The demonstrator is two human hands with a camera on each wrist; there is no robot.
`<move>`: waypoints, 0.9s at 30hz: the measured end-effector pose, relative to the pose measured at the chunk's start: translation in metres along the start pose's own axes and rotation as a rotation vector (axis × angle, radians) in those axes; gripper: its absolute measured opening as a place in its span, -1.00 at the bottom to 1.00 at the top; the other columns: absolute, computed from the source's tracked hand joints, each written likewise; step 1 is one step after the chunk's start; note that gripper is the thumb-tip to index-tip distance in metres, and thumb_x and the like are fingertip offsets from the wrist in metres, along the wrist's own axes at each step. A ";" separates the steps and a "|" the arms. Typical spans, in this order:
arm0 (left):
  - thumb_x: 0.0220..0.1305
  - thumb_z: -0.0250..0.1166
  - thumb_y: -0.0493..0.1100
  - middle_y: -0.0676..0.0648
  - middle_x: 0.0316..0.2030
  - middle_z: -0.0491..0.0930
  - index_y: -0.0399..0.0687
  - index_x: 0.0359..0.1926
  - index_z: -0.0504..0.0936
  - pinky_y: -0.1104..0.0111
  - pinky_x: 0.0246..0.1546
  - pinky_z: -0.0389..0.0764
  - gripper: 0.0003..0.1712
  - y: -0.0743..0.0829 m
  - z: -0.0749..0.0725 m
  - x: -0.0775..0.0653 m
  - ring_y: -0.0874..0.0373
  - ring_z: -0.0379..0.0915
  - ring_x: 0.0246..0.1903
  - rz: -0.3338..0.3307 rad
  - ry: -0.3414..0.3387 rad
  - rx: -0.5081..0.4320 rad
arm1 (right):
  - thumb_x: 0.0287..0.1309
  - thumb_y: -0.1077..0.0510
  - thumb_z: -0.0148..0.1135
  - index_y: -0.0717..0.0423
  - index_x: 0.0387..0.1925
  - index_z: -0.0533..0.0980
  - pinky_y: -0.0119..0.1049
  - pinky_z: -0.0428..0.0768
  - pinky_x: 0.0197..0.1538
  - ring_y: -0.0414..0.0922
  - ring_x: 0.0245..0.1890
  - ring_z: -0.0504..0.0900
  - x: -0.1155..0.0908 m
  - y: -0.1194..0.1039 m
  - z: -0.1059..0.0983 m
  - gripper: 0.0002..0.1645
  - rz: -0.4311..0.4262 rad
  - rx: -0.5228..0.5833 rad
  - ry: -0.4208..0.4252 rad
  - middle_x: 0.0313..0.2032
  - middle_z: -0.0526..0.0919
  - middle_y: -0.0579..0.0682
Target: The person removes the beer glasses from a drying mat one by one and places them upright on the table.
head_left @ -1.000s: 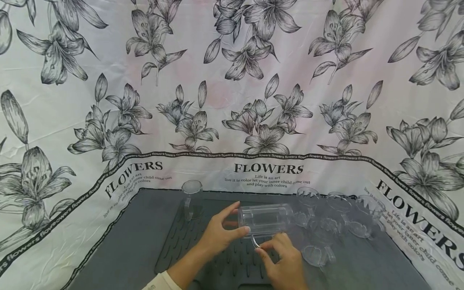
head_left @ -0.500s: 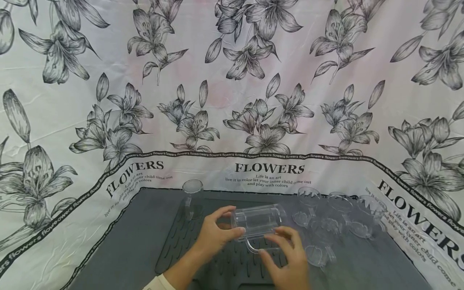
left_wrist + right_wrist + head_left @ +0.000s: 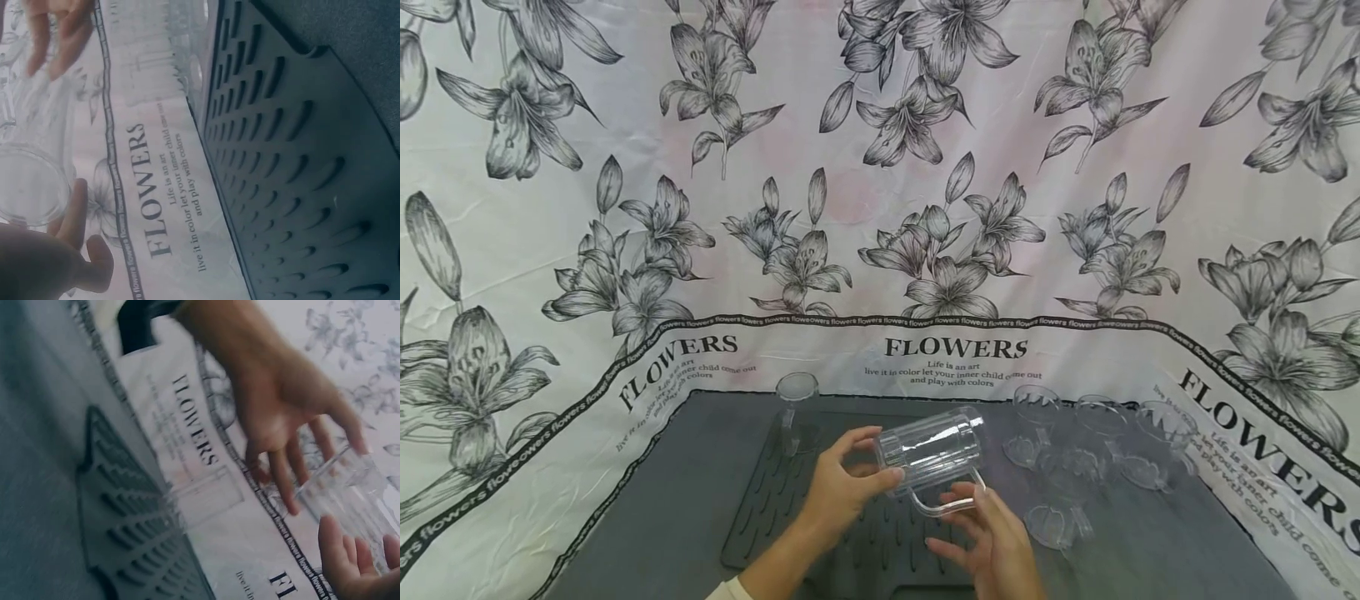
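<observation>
A clear mug (image 3: 928, 446) is held tilted in the air above the dark ribbed mat (image 3: 880, 542), its handle (image 3: 951, 505) hanging down toward the right. My left hand (image 3: 838, 496) grips the mug's base end between thumb and fingers. In the left wrist view the round base (image 3: 30, 190) shows beside that hand. My right hand (image 3: 996, 542) lies close at the handle side with loosely bent, spread fingers, not wrapped round it; whether the fingertips touch is hard to tell. The right wrist view shows both hands about the mug (image 3: 356, 487).
Another clear mug (image 3: 796, 412) stands on the mat's far left corner. Several clear mugs (image 3: 1078, 467) are grouped on the grey table (image 3: 655, 500) at the right. A flower-print cloth (image 3: 947, 275) hangs behind and around the table.
The left hand keeps its grip while the mug has tilted, its far end rising, and its handle has swung into clear view. The right hand's fingers have loosened and turned beside the handle.
</observation>
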State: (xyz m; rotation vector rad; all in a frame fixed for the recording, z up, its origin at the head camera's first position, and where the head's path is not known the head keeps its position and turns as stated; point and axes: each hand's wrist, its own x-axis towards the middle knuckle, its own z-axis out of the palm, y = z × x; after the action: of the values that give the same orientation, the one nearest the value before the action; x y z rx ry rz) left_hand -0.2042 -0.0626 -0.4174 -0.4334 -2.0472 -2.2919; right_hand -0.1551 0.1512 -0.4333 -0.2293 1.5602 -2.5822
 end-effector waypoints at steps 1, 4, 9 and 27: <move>0.07 0.48 -0.28 -0.29 0.11 0.25 -0.19 0.27 0.40 0.18 -0.18 0.63 -0.27 -0.001 0.000 0.000 -0.10 0.57 -0.09 -0.001 -0.004 -0.006 | 0.50 -0.13 -0.18 0.19 0.07 0.42 0.17 0.51 0.03 0.01 -0.01 0.49 0.000 -0.001 0.000 -0.50 -0.002 0.051 -0.049 -0.01 0.47 0.10; 0.07 0.48 -0.28 -0.31 0.11 0.23 -0.21 0.23 0.39 0.17 -0.19 0.62 -0.29 -0.003 -0.001 -0.001 -0.11 0.57 -0.10 -0.013 -0.026 -0.025 | 0.52 -0.15 -0.28 0.04 0.06 0.45 0.20 0.45 0.09 0.00 0.07 0.50 0.002 -0.003 -0.003 -0.52 0.001 0.206 -0.179 -0.02 0.54 0.06; 0.07 0.48 -0.27 -0.31 0.07 0.28 -0.26 0.19 0.32 0.14 -0.15 0.62 -0.30 -0.007 -0.003 -0.002 -0.14 0.53 -0.03 -0.018 -0.090 -0.036 | 0.53 -0.17 -0.40 0.03 0.11 0.39 0.27 0.34 0.15 0.06 0.12 0.48 0.007 -0.005 -0.004 -0.46 -0.024 0.336 -0.320 0.01 0.56 0.12; 0.14 0.45 -0.18 -0.20 0.21 0.41 -0.21 0.22 0.28 -0.08 0.27 0.17 -0.29 -0.024 -0.015 -0.005 -0.18 0.22 0.25 0.055 -0.216 0.175 | 0.57 0.03 -0.35 0.07 -0.02 0.46 0.19 0.35 0.19 0.04 0.08 0.49 0.004 -0.021 0.010 -0.58 -0.001 0.157 -0.364 -0.03 0.58 0.06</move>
State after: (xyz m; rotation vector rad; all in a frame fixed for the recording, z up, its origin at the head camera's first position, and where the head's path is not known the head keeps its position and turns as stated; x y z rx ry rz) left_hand -0.2070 -0.0750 -0.4432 -0.7456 -2.2761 -2.0936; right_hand -0.1580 0.1516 -0.4102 -0.6420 1.2254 -2.4683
